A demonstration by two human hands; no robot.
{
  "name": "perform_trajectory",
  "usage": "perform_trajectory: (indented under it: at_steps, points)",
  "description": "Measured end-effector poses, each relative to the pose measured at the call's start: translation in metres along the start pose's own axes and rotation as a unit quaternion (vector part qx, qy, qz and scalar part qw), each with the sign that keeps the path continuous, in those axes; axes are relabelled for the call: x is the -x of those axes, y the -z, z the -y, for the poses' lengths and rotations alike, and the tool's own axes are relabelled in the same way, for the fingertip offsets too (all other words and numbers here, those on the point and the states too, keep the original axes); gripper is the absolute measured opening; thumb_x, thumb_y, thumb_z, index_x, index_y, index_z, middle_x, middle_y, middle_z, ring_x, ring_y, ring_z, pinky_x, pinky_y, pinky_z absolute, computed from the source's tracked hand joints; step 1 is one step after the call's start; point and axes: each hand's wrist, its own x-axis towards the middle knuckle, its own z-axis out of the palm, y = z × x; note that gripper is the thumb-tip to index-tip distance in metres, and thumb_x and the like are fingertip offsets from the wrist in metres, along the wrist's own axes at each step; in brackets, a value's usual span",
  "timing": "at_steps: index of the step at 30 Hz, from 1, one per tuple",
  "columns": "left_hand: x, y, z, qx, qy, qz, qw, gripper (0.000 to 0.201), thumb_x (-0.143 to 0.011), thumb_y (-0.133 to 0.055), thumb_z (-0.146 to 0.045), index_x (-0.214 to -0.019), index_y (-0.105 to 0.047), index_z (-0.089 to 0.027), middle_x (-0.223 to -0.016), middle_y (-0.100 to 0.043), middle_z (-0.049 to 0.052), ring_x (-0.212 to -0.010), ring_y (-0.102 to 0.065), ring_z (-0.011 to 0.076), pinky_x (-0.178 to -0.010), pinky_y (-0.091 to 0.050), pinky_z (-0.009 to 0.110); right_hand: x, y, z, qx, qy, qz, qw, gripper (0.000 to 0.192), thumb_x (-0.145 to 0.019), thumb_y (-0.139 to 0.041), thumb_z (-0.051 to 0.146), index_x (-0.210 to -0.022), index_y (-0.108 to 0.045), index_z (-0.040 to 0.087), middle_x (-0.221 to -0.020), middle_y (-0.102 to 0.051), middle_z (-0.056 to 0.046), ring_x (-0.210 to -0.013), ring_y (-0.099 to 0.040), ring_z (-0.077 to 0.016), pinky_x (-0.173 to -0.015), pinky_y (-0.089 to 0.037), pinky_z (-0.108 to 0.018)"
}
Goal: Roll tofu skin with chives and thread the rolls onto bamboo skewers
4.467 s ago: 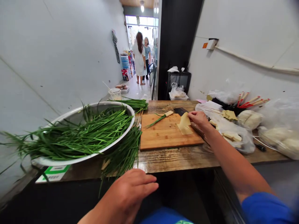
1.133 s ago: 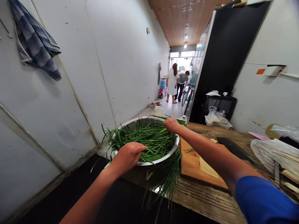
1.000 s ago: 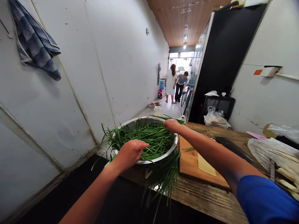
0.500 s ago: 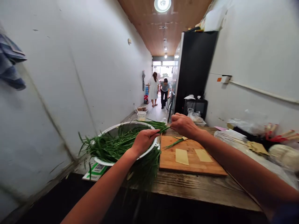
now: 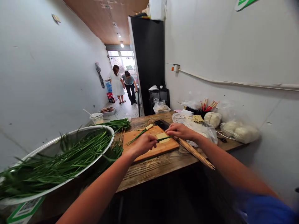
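Observation:
A short bunch of green chives [image 5: 164, 138] is stretched between my two hands over the wooden cutting board [image 5: 170, 147]. My left hand [image 5: 146, 143] is closed around one end, and my right hand [image 5: 180, 131] pinches the other. Under the chives lies a pale yellow sheet [image 5: 160, 136], partly covered. Farther back on the board sits a small chive bundle [image 5: 139, 134] with a pale yellow wrap at one end. To the left, a large basin [image 5: 112, 132] is heaped with long chives [image 5: 79, 158].
Thin wooden skewers [image 5: 196, 153] stick out past the table's front edge beneath my right forearm. A dark flat object [image 5: 160, 123] lies behind the board. Plastic bags with pale round contents [image 5: 240, 131] stand at the right. Two people [image 5: 122, 84] are in the background.
My view has swung to the right. Both hands have moved from beside the basin's rim to over the board, with chives between them.

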Motion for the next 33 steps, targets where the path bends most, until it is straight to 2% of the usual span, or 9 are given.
perform_trajectory:
  at_steps: [3,5,9,13,18,23,25,28,33]
  points:
    - [0.0,-0.007,0.007,0.137,0.049,0.034,0.989,0.03,-0.071,-0.056,-0.039,-0.062,-0.062,-0.011,-0.054,-0.056,0.001,-0.047,-0.045,0.0083,-0.046,-0.031,0.02,0.025,-0.018,-0.019,-0.151,-0.092,-0.144,0.974,0.043,-0.09,-0.036,0.042,-0.112,-0.062,0.016,-0.098,-0.066,-0.008,-0.087,-0.06,-0.0168,-0.078,-0.046,-0.031]
    - [0.001,-0.01,0.01,0.209,0.076,0.059,0.973,0.032,-0.068,-0.06,-0.043,-0.065,-0.061,-0.01,-0.058,-0.058,0.002,-0.048,-0.045,0.0077,-0.046,-0.032,0.02,0.038,-0.04,-0.027,-0.208,-0.11,-0.196,0.952,0.044,-0.089,-0.038,0.038,-0.125,-0.051,0.017,-0.114,-0.061,-0.011,-0.099,-0.059,-0.0185,-0.087,-0.045,-0.036]
    - [0.003,-0.014,0.013,0.271,0.1,0.095,0.953,0.037,-0.063,-0.066,-0.046,-0.067,-0.061,-0.01,-0.062,-0.059,0.002,-0.049,-0.046,0.0067,-0.047,-0.033,0.019,0.049,-0.085,-0.026,-0.218,-0.073,-0.238,0.944,0.051,-0.084,-0.043,0.026,-0.134,-0.04,0.019,-0.126,-0.054,-0.011,-0.111,-0.054,-0.0197,-0.097,-0.042,-0.04]
    - [0.003,-0.016,0.02,0.278,0.108,0.095,0.95,0.041,-0.062,-0.067,-0.05,-0.068,-0.062,-0.009,-0.063,-0.06,0.002,-0.05,-0.046,0.0066,-0.045,-0.031,0.019,0.046,-0.104,-0.016,-0.196,-0.062,-0.258,0.944,0.054,-0.082,-0.043,0.021,-0.136,-0.039,0.021,-0.122,-0.057,-0.009,-0.11,-0.055,-0.0203,-0.096,-0.043,-0.04]
    - [0.004,-0.016,0.033,0.264,0.118,0.103,0.952,0.042,-0.064,-0.065,-0.052,-0.067,-0.062,-0.01,-0.054,-0.055,0.0,-0.047,-0.044,0.0067,-0.045,-0.029,0.019,0.041,-0.103,-0.017,-0.212,-0.061,-0.229,0.948,0.049,-0.083,-0.043,0.022,-0.131,-0.044,0.021,-0.116,-0.06,-0.008,-0.104,-0.058,-0.0204,-0.089,-0.049,-0.039]
    - [0.006,-0.015,0.042,0.268,0.122,0.099,0.95,0.041,-0.065,-0.064,-0.05,-0.078,-0.064,-0.011,-0.062,-0.058,0.001,-0.048,-0.045,0.0072,-0.045,-0.028,0.019,0.043,-0.098,-0.024,-0.181,-0.069,-0.199,0.961,0.042,-0.085,-0.042,0.023,-0.125,-0.05,0.018,-0.103,-0.065,-0.008,-0.094,-0.061,-0.019,-0.083,-0.051,-0.037]
    - [0.007,-0.015,0.043,0.236,0.123,0.096,0.959,0.039,-0.067,-0.061,-0.048,-0.076,-0.064,-0.011,-0.06,-0.057,0.001,-0.047,-0.044,0.0077,-0.045,-0.028,0.019,0.045,-0.092,-0.022,-0.111,-0.067,-0.214,0.968,0.04,-0.086,-0.041,0.023,-0.124,-0.051,0.018,-0.103,-0.064,-0.009,-0.092,-0.061,-0.0191,-0.081,-0.05,-0.037]
    - [0.01,-0.013,0.038,0.092,0.101,0.058,0.989,0.032,-0.072,-0.054,-0.041,-0.063,-0.063,-0.011,-0.051,-0.053,0.0,-0.045,-0.039,0.0081,-0.046,-0.025,0.021,0.043,-0.079,-0.007,0.098,-0.03,-0.228,0.968,0.034,-0.086,-0.046,0.022,-0.118,-0.057,0.019,-0.102,-0.062,-0.011,-0.094,-0.057,-0.0211,-0.084,-0.045,-0.038]
    - [0.014,-0.014,0.019,-0.098,0.04,0.012,0.994,0.025,-0.073,-0.049,-0.024,-0.055,-0.063,-0.014,-0.044,-0.047,-0.002,-0.044,-0.034,0.0081,-0.047,-0.021,0.022,0.025,-0.079,0.023,0.309,0.051,-0.006,0.95,0.017,-0.082,-0.059,0.026,-0.094,-0.066,0.018,-0.083,-0.064,-0.008,-0.081,-0.057,-0.0199,-0.07,-0.043,-0.029]
